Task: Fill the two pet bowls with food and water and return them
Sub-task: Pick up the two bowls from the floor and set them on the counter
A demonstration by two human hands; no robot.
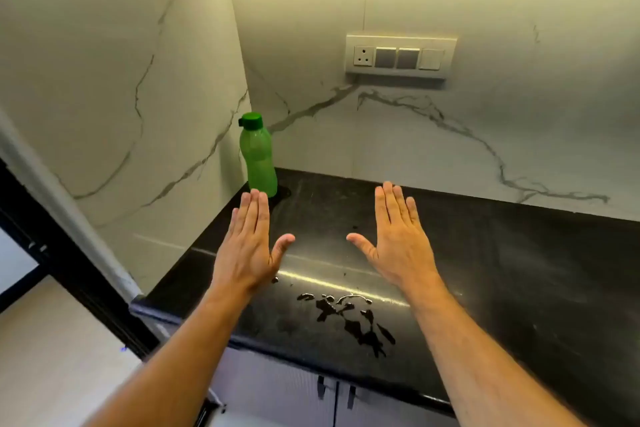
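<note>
Two bare hands are reaching out over a black countertop point(485, 253). The left hand point(247, 246) is sitting at about 9 o'clock from the middle of the view, and the right hand point(398, 243) is sitting at about 3 o'clock. Both are showing their backs. The fingers on each hand are lying straight and close together, and the thumbs are pointing in toward each other. The two hands are staying well apart, with a gap between the thumbs. Neither hand is holding anything. I cannot tell if the palms are touching the counter or hanging just above it.

A green water bottle point(258, 156) is standing upright in the corner of the counter, at about 11 o'clock from the left hand. Its green cap is sitting on top. The left fingertips are lying just in front of the bottle's bottom, and I cannot tell if they are touching it. The pet bowls are not showing in this view.

A little puddle of water point(349, 319) is lying on the counter at about 6 o'clock, between the two forearms, near the front edge. A switch panel with a socket point(398, 57) is sitting on the white marble wall at about 1 o'clock. Grey cabinet doors point(284, 392) are showing under the counter.
</note>
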